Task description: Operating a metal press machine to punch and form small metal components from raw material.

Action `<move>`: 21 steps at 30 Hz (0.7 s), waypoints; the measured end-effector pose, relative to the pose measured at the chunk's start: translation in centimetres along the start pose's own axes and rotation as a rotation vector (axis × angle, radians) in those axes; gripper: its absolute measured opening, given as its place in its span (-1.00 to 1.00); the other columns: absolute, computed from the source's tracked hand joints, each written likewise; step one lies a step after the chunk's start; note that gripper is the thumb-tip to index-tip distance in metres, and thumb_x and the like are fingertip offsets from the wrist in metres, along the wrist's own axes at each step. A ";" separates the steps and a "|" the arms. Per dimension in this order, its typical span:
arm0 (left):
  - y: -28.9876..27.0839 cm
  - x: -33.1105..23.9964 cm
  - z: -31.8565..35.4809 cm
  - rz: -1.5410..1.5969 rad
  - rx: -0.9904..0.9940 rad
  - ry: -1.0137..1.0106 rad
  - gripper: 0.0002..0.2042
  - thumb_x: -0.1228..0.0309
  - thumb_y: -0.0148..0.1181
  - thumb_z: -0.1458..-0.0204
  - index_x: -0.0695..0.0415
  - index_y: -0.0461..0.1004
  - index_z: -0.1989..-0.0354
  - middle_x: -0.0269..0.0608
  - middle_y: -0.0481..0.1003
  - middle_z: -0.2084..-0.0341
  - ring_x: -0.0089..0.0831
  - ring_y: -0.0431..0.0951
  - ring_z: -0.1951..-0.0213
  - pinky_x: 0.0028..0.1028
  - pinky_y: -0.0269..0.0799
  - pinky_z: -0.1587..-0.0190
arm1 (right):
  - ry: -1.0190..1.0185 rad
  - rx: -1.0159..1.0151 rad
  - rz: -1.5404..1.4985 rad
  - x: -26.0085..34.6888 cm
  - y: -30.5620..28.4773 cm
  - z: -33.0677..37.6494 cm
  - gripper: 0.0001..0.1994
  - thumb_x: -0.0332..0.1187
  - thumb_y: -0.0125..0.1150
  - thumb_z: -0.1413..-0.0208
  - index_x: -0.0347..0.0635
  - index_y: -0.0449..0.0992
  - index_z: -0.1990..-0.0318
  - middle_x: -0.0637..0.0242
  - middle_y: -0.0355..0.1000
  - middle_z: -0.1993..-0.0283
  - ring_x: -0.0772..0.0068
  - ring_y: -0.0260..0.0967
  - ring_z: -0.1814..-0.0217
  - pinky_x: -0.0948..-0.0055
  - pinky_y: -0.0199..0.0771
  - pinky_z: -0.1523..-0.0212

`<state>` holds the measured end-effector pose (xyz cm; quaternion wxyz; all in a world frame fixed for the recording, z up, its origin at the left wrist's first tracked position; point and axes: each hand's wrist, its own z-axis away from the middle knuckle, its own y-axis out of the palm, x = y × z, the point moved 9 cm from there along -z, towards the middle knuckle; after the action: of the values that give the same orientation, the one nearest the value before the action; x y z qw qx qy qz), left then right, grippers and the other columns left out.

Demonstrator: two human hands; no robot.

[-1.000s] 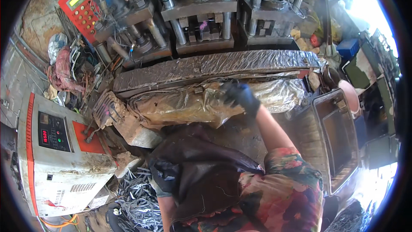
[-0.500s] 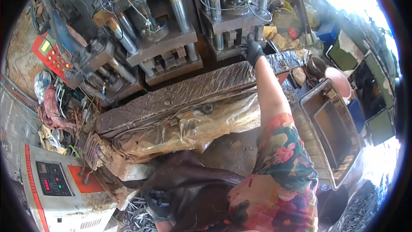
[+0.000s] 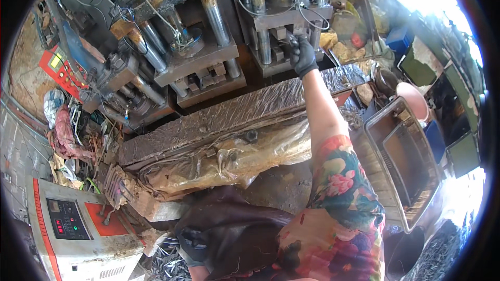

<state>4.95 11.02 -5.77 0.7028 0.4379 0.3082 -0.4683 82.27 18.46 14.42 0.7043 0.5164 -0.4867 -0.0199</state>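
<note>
My right hand [image 3: 303, 58], in a dark grey glove, reaches to the front of the right-hand press [image 3: 291, 21]. Its fingers are curled beside the gap between the press's plates, by the metal die blocks [image 3: 280, 52]. A slim metal piece [image 3: 289, 35] shows near the fingertips, its kind too small to make out. Low in the picture, my left hand [image 3: 194, 243], also gloved, rests by the dark brown apron [image 3: 234, 229] over my lap. The apron partly covers it, so its fingers cannot be read. Below it lies a heap of small metal pieces [image 3: 169, 260].
A long bench wrapped in dark plastic film [image 3: 219, 114] runs before the presses. A second press [image 3: 195, 57] stands left of centre. A red control box [image 3: 60, 73] hangs at the left, above a white machine cabinet [image 3: 99, 257]. A rectangular tub [image 3: 372, 151] stands right.
My right hand has drawn back slightly from the right-hand press, its fingers now curled. That press's moving plate sits higher, with a wider gap beneath. My left hand stays put.
</note>
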 end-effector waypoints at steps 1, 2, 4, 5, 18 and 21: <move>0.2 0.0 0.2 0.017 -0.002 -0.013 -0.75 0.16 -0.01 -0.20 0.06 0.45 0.16 -0.42 0.45 0.43 -0.58 0.40 0.49 -0.62 0.29 0.55 | -0.017 0.019 -0.060 -0.7 0.8 0.0 -0.77 -0.10 -0.08 -0.27 0.11 0.37 0.40 0.61 0.23 0.66 0.77 -0.01 0.81 0.77 -0.12 0.88; 0.5 0.0 0.2 0.032 0.003 -0.028 -0.76 0.16 -0.02 -0.20 0.04 0.45 0.19 -0.43 0.43 0.46 -0.57 0.39 0.50 -0.63 0.29 0.56 | -0.041 0.034 -0.119 -0.9 0.9 0.1 -0.77 -0.09 -0.08 -0.28 0.12 0.37 0.39 0.62 0.23 0.66 0.78 -0.01 0.81 0.77 -0.11 0.88; 1.0 1.3 0.0 0.183 0.172 -0.125 -0.77 0.15 -0.03 -0.21 0.03 0.44 0.23 -0.44 0.41 0.48 -0.57 0.37 0.52 -0.64 0.27 0.57 | 0.072 0.063 -0.279 -3.2 -1.2 1.4 -0.76 -0.03 -0.08 -0.27 0.14 0.37 0.37 0.66 0.21 0.68 0.78 -0.04 0.83 0.77 -0.10 0.87; 3.7 2.6 -0.8 0.329 0.354 -0.237 -0.77 0.14 -0.04 -0.21 0.01 0.43 0.26 -0.44 0.39 0.51 -0.58 0.35 0.54 -0.65 0.25 0.58 | 0.055 0.126 -0.352 -1.9 -2.4 2.1 -0.73 0.00 -0.09 -0.27 0.14 0.37 0.40 0.65 0.20 0.69 0.76 -0.05 0.83 0.75 -0.11 0.88; 1.4 2.1 -1.2 0.114 0.392 -0.499 -0.79 0.17 -0.02 -0.15 0.01 0.38 0.20 -0.31 0.38 0.47 -0.61 0.35 0.58 -0.63 0.24 0.58 | -0.421 0.070 -0.579 10.8 -9.5 26.0 -0.19 0.31 -0.17 -0.11 -0.24 0.16 -0.27 0.08 0.11 -0.35 0.03 0.01 -0.40 -0.11 0.01 -0.34; -0.8 1.0 -1.9 -0.035 0.360 -0.298 -0.78 0.19 -0.01 -0.14 0.04 0.38 0.18 -0.29 0.40 0.46 -0.60 0.36 0.58 -0.60 0.26 0.57 | -0.162 0.194 -0.594 5.1 0.3 27.8 -0.18 0.27 -0.24 -0.14 -0.26 0.06 -0.33 0.08 -0.03 -0.42 0.05 -0.19 -0.49 -0.05 -0.19 -0.41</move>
<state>4.52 12.22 -7.67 0.6428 0.4769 0.1202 -0.5873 65.24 -3.80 17.84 0.5741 0.6974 -0.3687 -0.2191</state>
